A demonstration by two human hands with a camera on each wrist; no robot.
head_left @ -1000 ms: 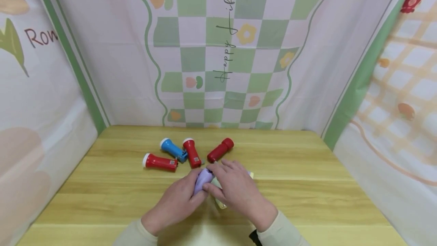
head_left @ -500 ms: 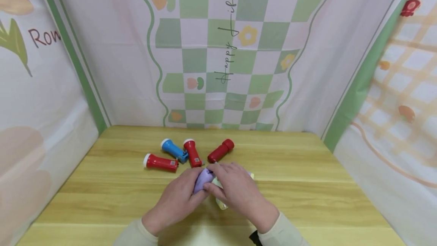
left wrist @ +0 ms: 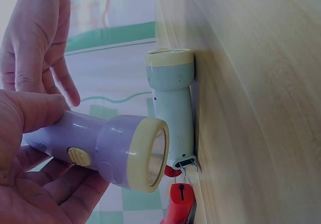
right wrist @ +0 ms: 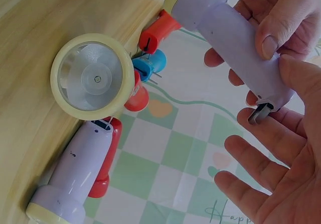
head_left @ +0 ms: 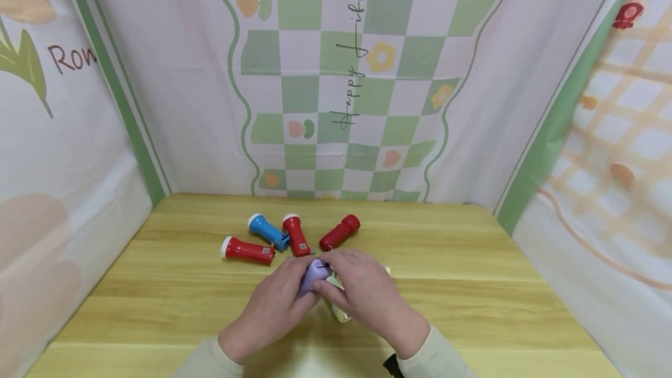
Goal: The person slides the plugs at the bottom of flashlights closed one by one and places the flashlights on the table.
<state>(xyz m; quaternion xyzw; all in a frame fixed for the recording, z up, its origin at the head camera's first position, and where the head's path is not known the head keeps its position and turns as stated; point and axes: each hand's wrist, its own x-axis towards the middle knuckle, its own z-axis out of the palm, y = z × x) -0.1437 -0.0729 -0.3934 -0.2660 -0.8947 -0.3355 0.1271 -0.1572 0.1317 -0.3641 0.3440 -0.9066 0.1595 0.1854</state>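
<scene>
Fingers (left wrist: 83,199) of the left hand (head_left: 275,299) curl around a purple flashlight (head_left: 313,279), the thumb laid over its upper side; the right hand (head_left: 364,293) pinches the tail between thumb and index finger, and the right wrist view shows its other fingers spread. Green-and-white checkered cloth (head_left: 341,74) fills the upper middle of the head view, with a wooden table (head_left: 472,273) across the lower part. At lower centre there, the purple flashlight is mostly hidden by the hands. Left of centre in the left wrist view, it shows a smooth, glossy body flaring to a cream rim around the lens. Right of centre lies a pale green flashlight (left wrist: 173,108), nearly covered in the head view. Only the right wrist view plainly shows a second purple flashlight (right wrist: 75,163), at lower left. Near the centre of the head view lie three red flashlights (head_left: 247,251) and a blue flashlight (head_left: 268,232). The held one's yellow switch (left wrist: 79,156) appears only in the left wrist view; its metal prongs (right wrist: 258,113) are clear only in the right.
</scene>
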